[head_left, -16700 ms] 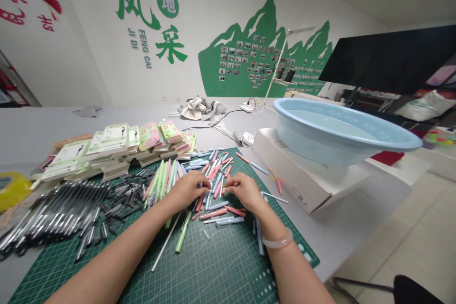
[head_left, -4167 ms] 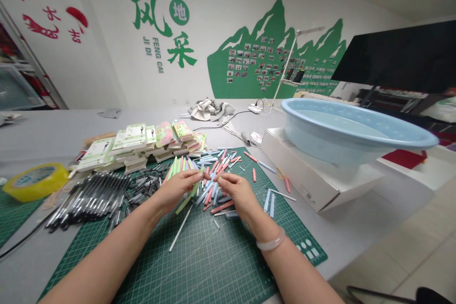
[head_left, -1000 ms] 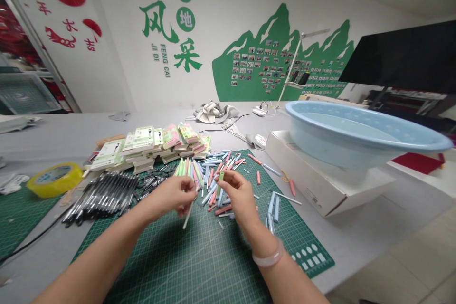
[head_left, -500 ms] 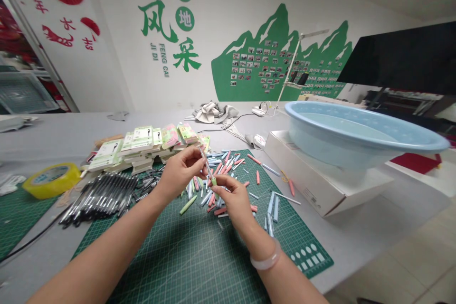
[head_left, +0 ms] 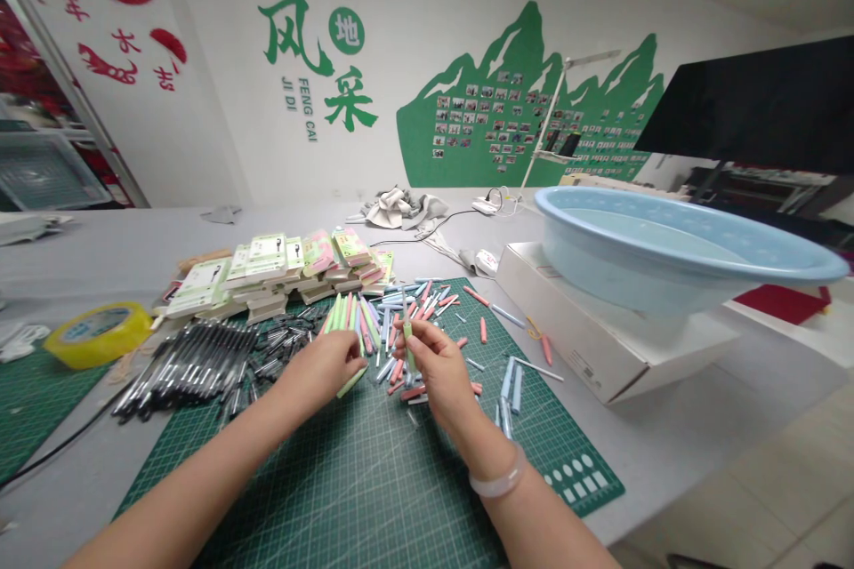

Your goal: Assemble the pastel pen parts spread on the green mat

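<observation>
My right hand (head_left: 437, 364) pinches a light green pen barrel (head_left: 409, 347) upright, with a thin pale refill (head_left: 404, 302) standing out of its top. Lower and to the left, my left hand (head_left: 326, 366) has its thumb and fingers closed at another green pen barrel (head_left: 350, 384) just above the cutting mat; the fingertips are partly hidden. Behind my left hand lies a row of green, pink and purple pen barrels (head_left: 347, 313). Around my right hand are scattered pink and blue pen parts (head_left: 427, 307).
A green cutting mat (head_left: 320, 480) covers the table. Black pens (head_left: 193, 364) and yellow tape (head_left: 100, 333) lie left, with stacked small boxes (head_left: 267, 262) behind. At right, a blue basin (head_left: 614, 276) rests on a white box (head_left: 600, 351). Blue pen parts (head_left: 512, 387) lie nearer.
My left hand has let go of the refill and moved down and left to the green barrel on the mat. My right hand keeps its barrel, now held more upright.
</observation>
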Action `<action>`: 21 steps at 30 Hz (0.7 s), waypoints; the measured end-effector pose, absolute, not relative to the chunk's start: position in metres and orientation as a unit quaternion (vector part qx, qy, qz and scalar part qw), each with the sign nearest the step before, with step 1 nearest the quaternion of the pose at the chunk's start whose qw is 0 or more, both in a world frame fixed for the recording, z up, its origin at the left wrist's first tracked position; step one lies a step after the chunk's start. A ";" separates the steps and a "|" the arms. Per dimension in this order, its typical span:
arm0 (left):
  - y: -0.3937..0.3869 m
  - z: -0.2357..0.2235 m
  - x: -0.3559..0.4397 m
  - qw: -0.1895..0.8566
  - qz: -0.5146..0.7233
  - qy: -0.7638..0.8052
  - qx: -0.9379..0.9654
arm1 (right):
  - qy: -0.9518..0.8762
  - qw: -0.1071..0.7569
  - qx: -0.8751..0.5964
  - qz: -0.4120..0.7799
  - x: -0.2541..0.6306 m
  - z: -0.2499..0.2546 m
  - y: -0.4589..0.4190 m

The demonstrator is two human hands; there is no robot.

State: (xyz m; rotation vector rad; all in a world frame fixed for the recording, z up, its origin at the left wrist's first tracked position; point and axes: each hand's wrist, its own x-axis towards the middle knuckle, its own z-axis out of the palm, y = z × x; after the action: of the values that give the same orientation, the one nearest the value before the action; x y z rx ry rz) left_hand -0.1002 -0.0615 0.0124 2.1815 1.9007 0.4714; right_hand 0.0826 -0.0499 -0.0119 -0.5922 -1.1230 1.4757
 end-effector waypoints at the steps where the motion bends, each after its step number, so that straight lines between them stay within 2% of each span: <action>1: -0.065 0.003 -0.102 0.091 0.123 0.665 0.731 | -0.476 0.564 -0.253 0.626 0.083 -0.012 -0.050; 5: -0.076 -0.021 -0.102 0.062 0.093 0.678 0.727 | -0.473 0.572 -0.254 0.620 0.083 -0.012 -0.050; 8: -0.074 -0.010 -0.101 0.127 0.121 0.665 0.726 | -0.472 0.571 -0.258 0.620 0.083 -0.013 -0.050; 11: -0.068 0.023 -0.103 0.319 0.231 0.619 0.679 | -0.485 0.564 -0.259 0.616 0.083 -0.014 -0.049; 13: -0.062 0.048 -0.103 0.425 0.377 0.548 0.614 | -0.492 0.560 -0.255 0.616 0.082 -0.014 -0.050; 16: -0.053 0.077 -0.097 0.437 0.541 0.458 0.553 | -0.494 0.559 -0.257 0.615 0.081 -0.015 -0.050; 21: -0.041 0.088 -0.080 0.420 0.593 0.396 0.562 | -0.498 0.560 -0.256 0.610 0.081 -0.015 -0.052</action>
State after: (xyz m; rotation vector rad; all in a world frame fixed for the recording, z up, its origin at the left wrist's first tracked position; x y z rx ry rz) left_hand -0.0800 -0.0411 0.0882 1.4088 0.9916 1.4856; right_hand 0.0810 -0.0518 -0.0148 -0.6044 -1.1743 1.4384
